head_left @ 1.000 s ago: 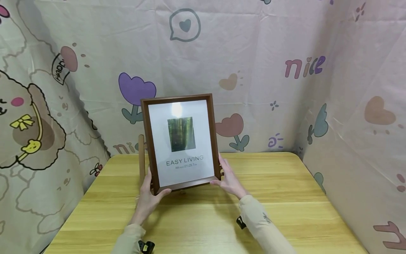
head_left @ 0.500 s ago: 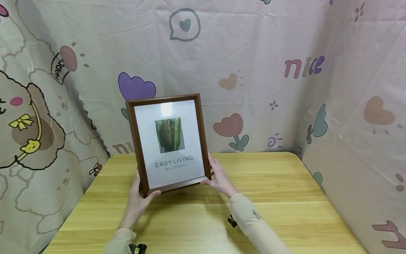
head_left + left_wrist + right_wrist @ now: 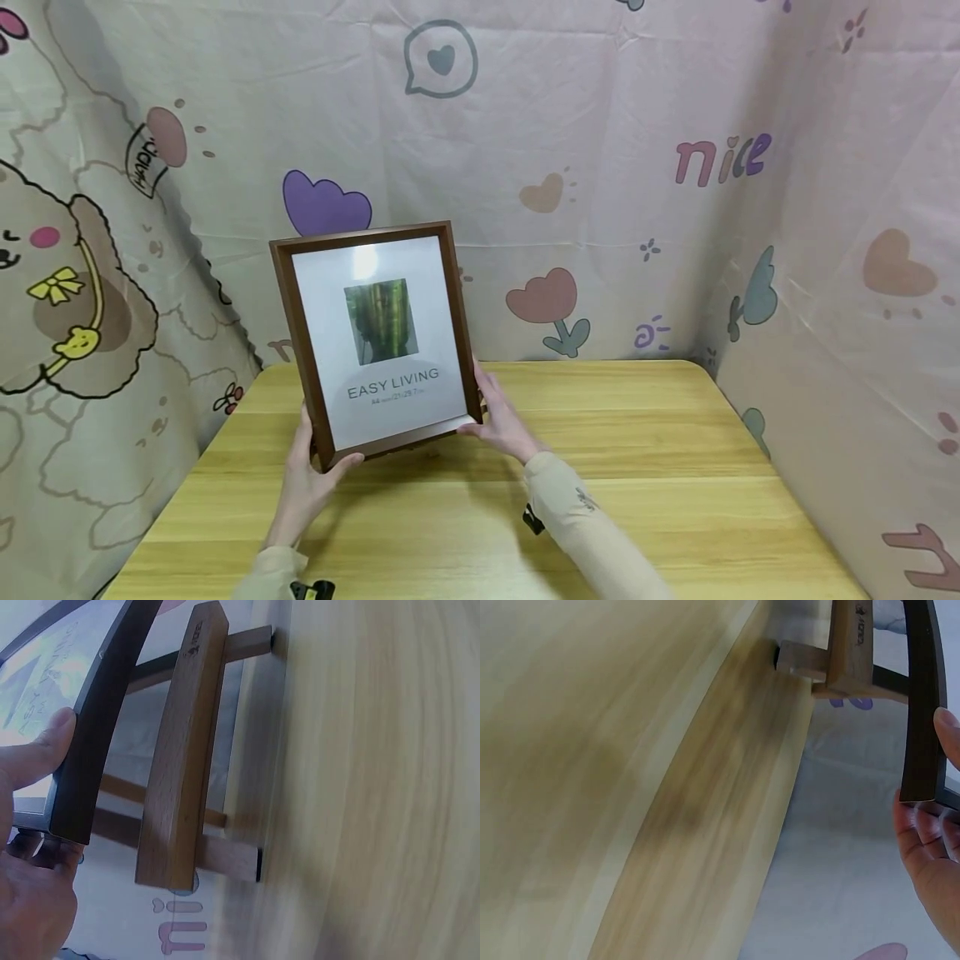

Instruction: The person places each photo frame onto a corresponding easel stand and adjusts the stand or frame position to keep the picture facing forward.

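A brown picture frame with a white "EASY LIVING" sheet faces me, leaning slightly to the left. My left hand grips its lower left corner, thumb on the front and fingers behind. At the lower right corner my right hand holds it the same way. Behind the frame stands a wooden easel, which the left wrist view shows with its ledge and feet on the table. The right wrist view catches one end of the easel beside the frame. In the head view the frame hides nearly all of the easel.
The wooden table stretches in front and to the right. A printed cloth hangs behind it, with more cloth along both sides. Small black devices sit at both wrists.
Both hands have carried the picture frame to the left, in front of the easel. The easel post seen left of the frame earlier is now covered.
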Available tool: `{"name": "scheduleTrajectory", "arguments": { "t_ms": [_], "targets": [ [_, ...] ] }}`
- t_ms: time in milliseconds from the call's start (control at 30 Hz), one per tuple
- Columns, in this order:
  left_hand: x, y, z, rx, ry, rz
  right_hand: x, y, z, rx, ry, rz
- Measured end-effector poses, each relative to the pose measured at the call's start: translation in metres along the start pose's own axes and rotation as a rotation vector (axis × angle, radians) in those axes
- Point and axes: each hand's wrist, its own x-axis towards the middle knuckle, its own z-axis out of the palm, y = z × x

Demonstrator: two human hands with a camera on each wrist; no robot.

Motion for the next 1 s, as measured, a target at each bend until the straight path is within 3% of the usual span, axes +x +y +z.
{"name": "scheduleTrajectory", "arguments": {
  "t_ms": [567, 1000],
  "targets": [
    [-0.003, -0.016, -0.019, 0.020, 0.031, -0.003, 0.015, -0.009, 0.021, -0.005, -0.018, -0.038],
    [-0.004, -0.027, -0.024, 0.025, 0.042, -0.004, 0.020, -0.009, 0.036, -0.010, -0.019, -0.005]
  ]
}}
